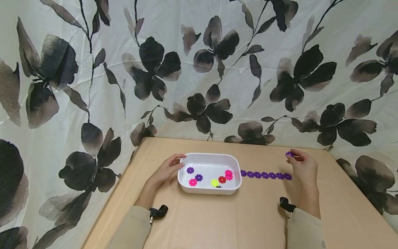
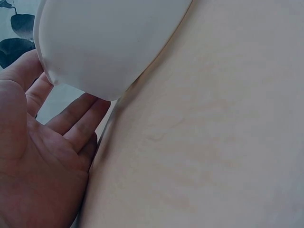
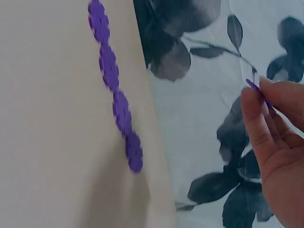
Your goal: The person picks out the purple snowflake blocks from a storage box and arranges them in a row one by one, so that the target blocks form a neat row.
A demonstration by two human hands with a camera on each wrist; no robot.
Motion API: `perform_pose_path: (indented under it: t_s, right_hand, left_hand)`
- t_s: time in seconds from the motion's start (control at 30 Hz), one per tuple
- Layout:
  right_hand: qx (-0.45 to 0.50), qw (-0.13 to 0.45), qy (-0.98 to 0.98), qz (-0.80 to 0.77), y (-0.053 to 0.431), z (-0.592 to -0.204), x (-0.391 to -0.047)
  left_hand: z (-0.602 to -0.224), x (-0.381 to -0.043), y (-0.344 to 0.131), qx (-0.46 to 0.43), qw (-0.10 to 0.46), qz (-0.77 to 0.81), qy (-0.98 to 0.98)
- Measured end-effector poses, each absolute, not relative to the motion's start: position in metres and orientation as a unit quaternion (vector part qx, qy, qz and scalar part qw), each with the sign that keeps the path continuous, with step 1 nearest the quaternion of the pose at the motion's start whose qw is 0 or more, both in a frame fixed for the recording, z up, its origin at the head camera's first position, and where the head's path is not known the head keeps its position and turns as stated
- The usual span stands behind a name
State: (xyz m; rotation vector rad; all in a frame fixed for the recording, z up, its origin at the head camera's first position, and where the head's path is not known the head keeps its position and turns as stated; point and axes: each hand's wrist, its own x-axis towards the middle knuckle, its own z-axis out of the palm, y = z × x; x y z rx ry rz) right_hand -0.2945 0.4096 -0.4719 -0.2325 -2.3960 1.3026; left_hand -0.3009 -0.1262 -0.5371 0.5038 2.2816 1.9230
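Note:
At the left end of a white plastic tray, my left hand holds the rim, fingertips on its corner. The left wrist view shows more of the left hand's fingers against the tray's outer wall. Between thumb and fingertips, my right hand pinches a purple notched disc, raised above the table. In the right wrist view this disc appears nearly edge-on. A straight row of purple notched discs lies on the table, from the tray's right side to just below the right hand.
Inside the tray lie loose discs: purple ones, pink ones, a red one and a yellow one. The tan table ends at the back against a floral cloth. Black wrist cameras sit on both wrists.

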Motion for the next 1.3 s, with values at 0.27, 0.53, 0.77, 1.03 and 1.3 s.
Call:
perform_pose_path:
  t_s: [0.27,0.53,0.77,1.03,1.3]
  right_hand:
    - [-0.112,0.174,-0.874,0.439,0.426,-0.483,-0.294]
    - [-0.141,0.087,-0.883,0.440,0.441,-0.500,-0.286]
    - [-0.127,0.072,-0.899,0.413,0.447,-0.506,-0.285]
    - [-0.136,0.043,-0.899,0.414,0.451,-0.512,-0.283]
    - [-0.150,0.031,-0.895,0.419,0.453,-0.515,-0.283]
  left_hand:
    - [-0.537,-0.300,-0.128,0.165,0.052,0.634,0.754]
    - [-0.534,-0.300,-0.127,0.162,0.050,0.630,0.758]
    - [-0.535,-0.301,-0.128,0.160,0.049,0.631,0.758]
    - [-0.536,-0.301,-0.127,0.161,0.054,0.632,0.757]
    - [-0.537,-0.300,-0.126,0.159,0.056,0.632,0.757]
